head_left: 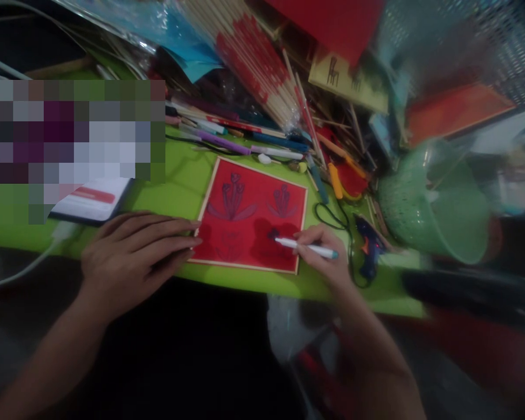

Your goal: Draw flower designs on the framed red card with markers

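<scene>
A red sheet with a pale wooden border (258,219) lies on the green table (175,198). Dark flower drawings show in its upper half, with fainter lines lower down. My right hand (321,248) is closed round a white marker (306,246) with a teal end. The marker's tip meets a dark mark in the lower right part of the sheet. Stretched out flat, my left hand (135,248) has its fingertips on the sheet's left edge and holds nothing.
Behind the sheet lie pens (223,141) and a bundle of wooden sticks (245,58). To the right are a glue gun (370,248) with a black cord and a green translucent bowl (429,201). A phone (94,198) with a white cable lies at left.
</scene>
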The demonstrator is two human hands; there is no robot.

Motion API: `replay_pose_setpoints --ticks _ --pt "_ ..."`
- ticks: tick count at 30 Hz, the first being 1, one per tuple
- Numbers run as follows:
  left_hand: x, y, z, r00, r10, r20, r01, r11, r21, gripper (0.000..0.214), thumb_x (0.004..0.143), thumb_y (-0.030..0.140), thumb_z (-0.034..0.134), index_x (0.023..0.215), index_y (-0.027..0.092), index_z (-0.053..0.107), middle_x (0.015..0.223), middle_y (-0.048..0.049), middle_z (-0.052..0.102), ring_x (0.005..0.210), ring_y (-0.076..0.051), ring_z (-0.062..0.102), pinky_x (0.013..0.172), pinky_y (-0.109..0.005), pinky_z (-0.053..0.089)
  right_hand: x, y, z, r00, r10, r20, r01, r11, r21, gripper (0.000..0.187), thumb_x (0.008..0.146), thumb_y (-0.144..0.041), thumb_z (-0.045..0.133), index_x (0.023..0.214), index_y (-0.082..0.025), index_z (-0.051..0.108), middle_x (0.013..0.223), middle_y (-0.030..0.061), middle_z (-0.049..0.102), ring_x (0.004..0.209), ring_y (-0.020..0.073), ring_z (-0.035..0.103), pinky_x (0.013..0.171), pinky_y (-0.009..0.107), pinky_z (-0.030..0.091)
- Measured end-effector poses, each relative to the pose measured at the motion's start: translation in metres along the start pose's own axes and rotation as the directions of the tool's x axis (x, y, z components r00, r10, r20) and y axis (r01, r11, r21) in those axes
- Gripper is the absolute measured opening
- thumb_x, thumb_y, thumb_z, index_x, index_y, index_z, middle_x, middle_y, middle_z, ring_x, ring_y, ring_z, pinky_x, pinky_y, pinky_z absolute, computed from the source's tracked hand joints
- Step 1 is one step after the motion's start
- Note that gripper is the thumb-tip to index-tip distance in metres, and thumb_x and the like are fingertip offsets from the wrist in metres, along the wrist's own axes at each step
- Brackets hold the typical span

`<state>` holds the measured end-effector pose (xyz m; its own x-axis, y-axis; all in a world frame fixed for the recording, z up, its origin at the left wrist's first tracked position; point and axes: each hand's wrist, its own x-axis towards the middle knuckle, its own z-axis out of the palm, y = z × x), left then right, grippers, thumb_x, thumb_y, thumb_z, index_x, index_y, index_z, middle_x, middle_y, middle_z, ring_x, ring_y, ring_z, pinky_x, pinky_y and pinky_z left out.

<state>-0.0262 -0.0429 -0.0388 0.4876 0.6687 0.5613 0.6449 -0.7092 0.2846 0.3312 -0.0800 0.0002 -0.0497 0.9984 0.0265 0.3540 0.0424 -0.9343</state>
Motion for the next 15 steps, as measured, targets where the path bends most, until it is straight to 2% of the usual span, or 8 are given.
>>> replay_pose_setpoints --ticks 15 --pt "-0.0021 -0.0009 0.0010 1.000 -0.026 -0.004 0.026 1.000 -0.015 0.015 0.094 0.024 0.074 0.107 0.032 0.075 0.114 0.0014 0.084 0.098 -0.026 0.076 0.089 -0.044 0.056 -0.0030 0.0040 -0.0031 0.999 0.023 0.022 -0.024 0.999 0.031 0.010 0.088 -0.031 0.081 0.088 -0.027 0.073 0.079 -0.0016 0.074 0.080 0.0189 0.072 0.084 0.037 0.058"
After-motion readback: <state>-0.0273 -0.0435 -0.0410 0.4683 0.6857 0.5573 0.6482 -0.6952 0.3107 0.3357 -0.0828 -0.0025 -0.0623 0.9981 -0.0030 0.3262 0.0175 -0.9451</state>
